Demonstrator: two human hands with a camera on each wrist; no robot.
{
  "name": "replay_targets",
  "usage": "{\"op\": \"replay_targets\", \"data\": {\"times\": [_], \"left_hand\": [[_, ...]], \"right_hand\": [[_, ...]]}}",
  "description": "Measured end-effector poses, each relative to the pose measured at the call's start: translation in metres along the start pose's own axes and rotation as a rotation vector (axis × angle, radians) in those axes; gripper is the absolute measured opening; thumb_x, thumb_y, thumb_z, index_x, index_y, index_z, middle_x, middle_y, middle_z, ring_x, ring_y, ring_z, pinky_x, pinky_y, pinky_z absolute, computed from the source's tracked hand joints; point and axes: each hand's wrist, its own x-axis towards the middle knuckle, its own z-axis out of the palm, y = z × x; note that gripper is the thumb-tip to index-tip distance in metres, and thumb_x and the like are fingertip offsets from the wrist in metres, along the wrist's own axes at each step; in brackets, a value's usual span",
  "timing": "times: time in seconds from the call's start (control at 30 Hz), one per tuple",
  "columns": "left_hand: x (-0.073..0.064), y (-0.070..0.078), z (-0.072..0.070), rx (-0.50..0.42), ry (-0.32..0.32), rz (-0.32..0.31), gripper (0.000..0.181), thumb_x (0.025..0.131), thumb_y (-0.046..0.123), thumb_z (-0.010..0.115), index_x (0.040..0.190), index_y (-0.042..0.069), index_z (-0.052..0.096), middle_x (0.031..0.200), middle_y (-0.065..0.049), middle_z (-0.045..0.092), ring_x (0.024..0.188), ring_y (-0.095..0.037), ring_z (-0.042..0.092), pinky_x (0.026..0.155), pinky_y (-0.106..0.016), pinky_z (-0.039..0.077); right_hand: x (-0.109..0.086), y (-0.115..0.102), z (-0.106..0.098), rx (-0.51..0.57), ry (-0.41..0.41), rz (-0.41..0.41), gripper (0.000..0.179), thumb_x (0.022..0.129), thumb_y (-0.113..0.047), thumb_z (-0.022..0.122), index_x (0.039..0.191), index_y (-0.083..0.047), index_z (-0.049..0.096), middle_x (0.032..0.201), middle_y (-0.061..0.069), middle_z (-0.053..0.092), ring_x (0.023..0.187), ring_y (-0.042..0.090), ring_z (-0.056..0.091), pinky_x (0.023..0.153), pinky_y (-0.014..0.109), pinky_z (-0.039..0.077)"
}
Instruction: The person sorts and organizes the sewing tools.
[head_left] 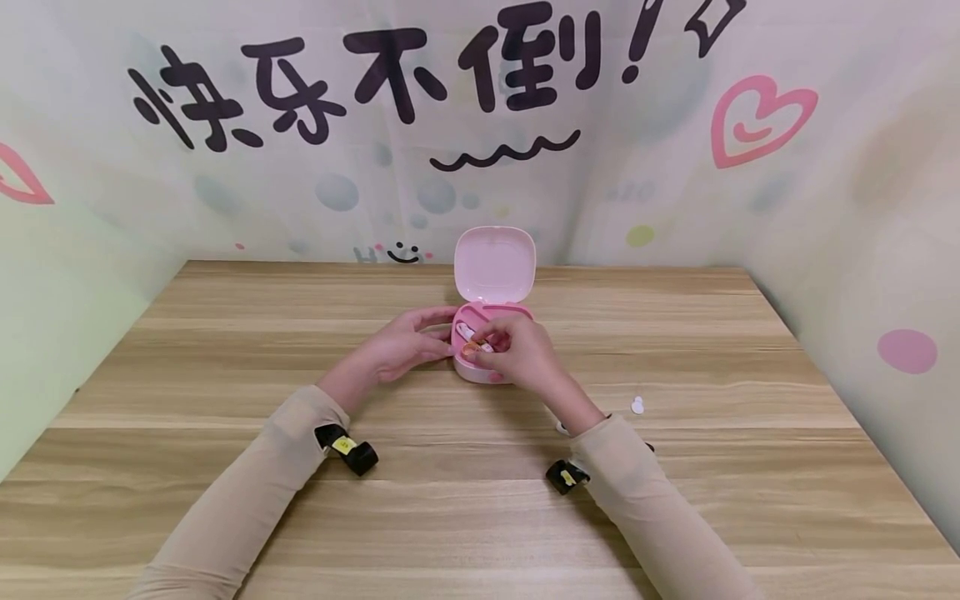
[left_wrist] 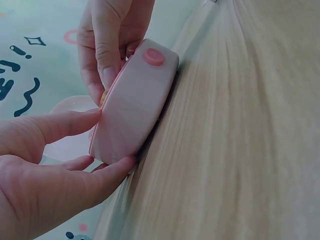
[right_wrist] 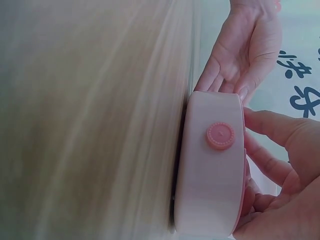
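Note:
A small pink-and-white box (head_left: 468,372) with a round pink button (right_wrist: 220,135) on its front stands on the table, its lid (head_left: 495,264) raised at the back. My left hand (head_left: 405,343) holds the box's left side, thumb near the rim and fingers around the side. Over the open box, my right hand (head_left: 522,352) pinches a small orange ring-shaped piece (head_left: 470,349); its exact kind cannot be made out. Inside, a white item (head_left: 465,332) lies in the pink interior, partly covered by the right fingers.
On the wooden table (head_left: 420,517), a small white piece (head_left: 637,405) lies to the right of the box. Another white object (head_left: 561,427) is partly hidden by the right wrist. A printed cloth (head_left: 300,208) hangs behind the table's back edge.

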Motion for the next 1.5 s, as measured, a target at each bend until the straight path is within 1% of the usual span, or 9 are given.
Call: {"op": "replay_targets", "data": {"times": [0.13,0.4,0.57,0.67,0.77,0.93,1.13,1.33,1.5], "left_hand": [[0.000,-0.001,-0.001,0.001,0.000,-0.002,0.071,0.099,-0.016,0.053,0.163,-0.008,0.023,0.171,-0.026,0.021,0.158,-0.041,0.028,0.114,-0.035,0.051],[0.000,-0.001,-0.001,0.009,-0.003,-0.008,0.072,0.099,-0.016,0.054,0.163,-0.006,0.025,0.172,-0.025,0.022,0.158,-0.041,0.028,0.114,-0.036,0.051],[-0.001,0.000,0.000,0.000,-0.003,-0.007,0.072,0.099,-0.017,0.052,0.164,-0.008,0.022,0.172,-0.026,0.020,0.158,-0.041,0.027,0.117,-0.039,0.048],[0.000,0.000,0.000,-0.001,-0.002,-0.015,0.074,0.098,-0.018,0.052,0.164,-0.007,0.020,0.172,-0.026,0.019,0.158,-0.041,0.026,0.118,-0.040,0.046],[0.000,0.000,-0.001,-0.001,-0.003,-0.022,0.074,0.098,-0.018,0.051,0.165,-0.007,0.020,0.173,-0.026,0.018,0.159,-0.040,0.026,0.120,-0.041,0.045],[0.000,0.002,-0.001,-0.011,0.001,-0.035,0.075,0.098,-0.019,0.049,0.165,-0.005,0.019,0.173,-0.025,0.016,0.159,-0.040,0.025,0.121,-0.042,0.043],[0.000,0.001,0.000,-0.033,0.009,-0.046,0.076,0.098,-0.020,0.049,0.166,-0.004,0.019,0.173,-0.024,0.016,0.159,-0.039,0.026,0.123,-0.045,0.041],[-0.001,0.001,-0.001,-0.035,0.001,-0.039,0.075,0.097,-0.021,0.048,0.165,-0.004,0.021,0.173,-0.024,0.017,0.158,-0.040,0.027,0.120,-0.041,0.045],[-0.001,0.001,-0.002,-0.031,-0.013,-0.039,0.075,0.097,-0.020,0.048,0.165,-0.003,0.022,0.173,-0.024,0.017,0.158,-0.040,0.027,0.116,-0.036,0.049]], "right_hand": [[0.001,0.000,0.000,0.013,-0.008,0.004,0.018,0.089,-0.013,0.086,0.100,-0.001,0.079,0.080,0.004,0.068,0.074,0.013,0.054,0.063,0.023,0.045],[-0.001,0.000,-0.007,0.034,-0.019,0.025,0.021,0.089,-0.011,0.085,0.105,0.000,0.078,0.094,0.011,0.075,0.085,0.019,0.066,0.073,0.024,0.054],[-0.003,-0.002,-0.015,0.057,-0.039,0.027,0.024,0.088,-0.011,0.084,0.107,0.002,0.078,0.105,0.015,0.075,0.093,0.025,0.071,0.082,0.032,0.060],[-0.006,-0.002,-0.021,0.052,-0.051,0.017,0.025,0.088,-0.011,0.083,0.108,0.002,0.078,0.106,0.016,0.074,0.095,0.029,0.072,0.085,0.037,0.062],[-0.009,-0.002,-0.030,0.041,-0.061,0.011,0.025,0.089,-0.011,0.082,0.110,0.002,0.077,0.105,0.018,0.074,0.095,0.031,0.071,0.086,0.039,0.062],[-0.013,0.001,-0.045,0.034,-0.071,0.019,0.028,0.092,-0.011,0.079,0.116,0.002,0.077,0.107,0.019,0.075,0.097,0.033,0.069,0.084,0.036,0.060],[-0.021,0.008,-0.064,0.006,-0.065,-0.002,0.027,0.093,-0.008,0.076,0.118,0.003,0.076,0.110,0.018,0.075,0.100,0.032,0.069,0.091,0.041,0.059],[-0.028,0.014,-0.072,0.011,-0.073,0.015,0.028,0.094,-0.008,0.076,0.120,0.002,0.076,0.113,0.019,0.075,0.099,0.032,0.069,0.090,0.038,0.058],[-0.033,0.017,-0.075,0.009,-0.083,0.017,0.029,0.095,-0.011,0.077,0.120,0.003,0.075,0.111,0.018,0.075,0.097,0.030,0.069,0.086,0.035,0.057]]}}
